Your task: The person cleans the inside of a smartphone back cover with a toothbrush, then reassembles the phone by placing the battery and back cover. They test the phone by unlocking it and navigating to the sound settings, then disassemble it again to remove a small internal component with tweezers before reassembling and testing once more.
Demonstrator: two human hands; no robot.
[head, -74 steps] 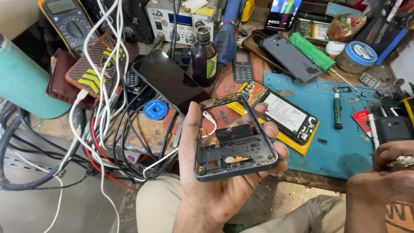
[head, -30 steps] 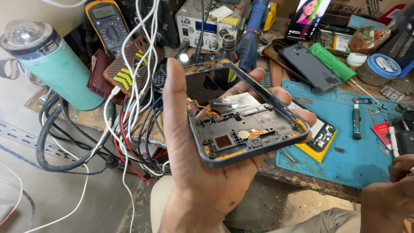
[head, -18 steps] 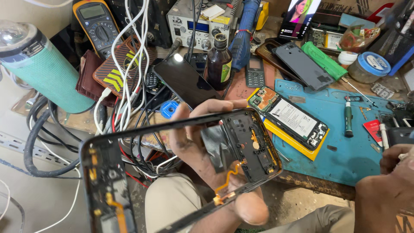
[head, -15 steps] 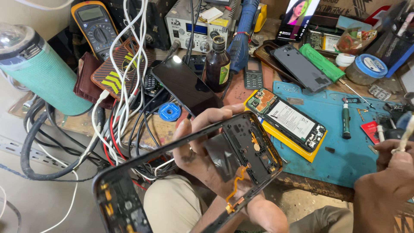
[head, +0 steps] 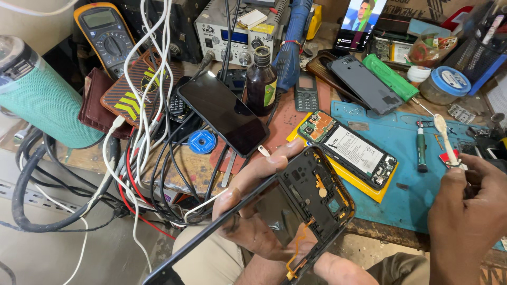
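Bench holds a yellow multimeter (head: pixel 103 32), brown glass bottle (head: pixel 262 80), dark smartphone (head: pixel 223 112), green cylindrical speaker (head: pixel 43 98), blue repair mat (head: pixel 422 174).

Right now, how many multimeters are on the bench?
1. The yellow multimeter stands at the bench's far left, behind the white cables; clutter could hide another.

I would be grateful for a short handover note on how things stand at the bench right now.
Left hand: holds the stripped dark phone frame, tilted, inside facing up.
Right hand: grips a small white brush, bristles upward, clear of the frame.
On the blue mat: opened phone board with battery, a green-tipped screwdriver. A dark screen panel lies left of it.
Done: frame is separated. Left: brush has not touched it.
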